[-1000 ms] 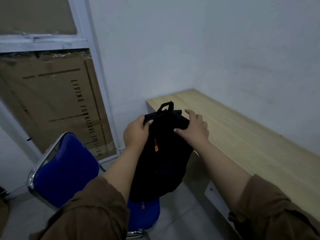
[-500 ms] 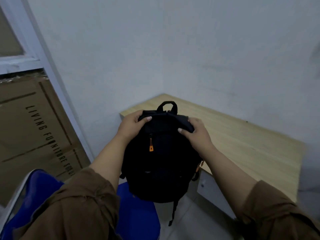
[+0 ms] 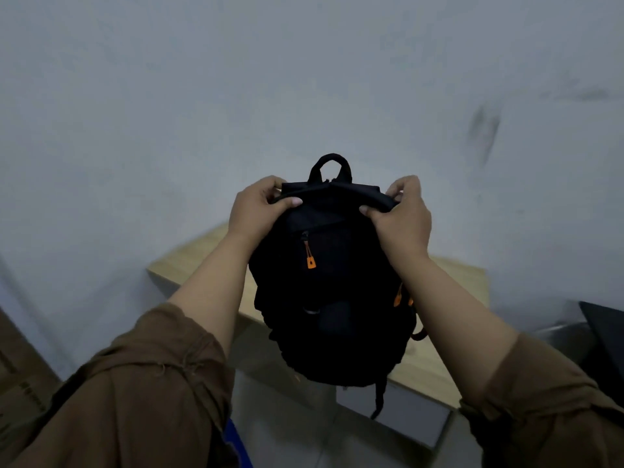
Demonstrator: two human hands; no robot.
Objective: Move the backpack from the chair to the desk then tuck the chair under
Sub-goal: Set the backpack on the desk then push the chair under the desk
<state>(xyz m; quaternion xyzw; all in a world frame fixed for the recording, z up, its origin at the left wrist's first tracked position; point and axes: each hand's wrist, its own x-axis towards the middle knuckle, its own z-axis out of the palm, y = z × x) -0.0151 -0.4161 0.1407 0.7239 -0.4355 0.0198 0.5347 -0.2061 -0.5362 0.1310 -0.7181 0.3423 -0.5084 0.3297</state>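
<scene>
A black backpack (image 3: 332,285) with orange zipper pulls hangs upright in the air in front of me, over the near edge of the light wooden desk (image 3: 449,359). My left hand (image 3: 260,207) grips its top left corner and my right hand (image 3: 401,214) grips its top right corner. Its carry loop stands up between my hands. A strap dangles below the bag. Of the blue chair (image 3: 236,447) only a small sliver shows at the bottom, under my left sleeve.
Grey walls meet in a corner behind the desk. A dark object (image 3: 607,336) sits at the right edge beside the desk. Brown cardboard (image 3: 17,376) leans at the lower left. Tiled floor (image 3: 287,427) shows below the desk.
I have carried the backpack up and to the right, from above the chair to over the desk. The view turned right, so the chair and cardboard have nearly left the picture.
</scene>
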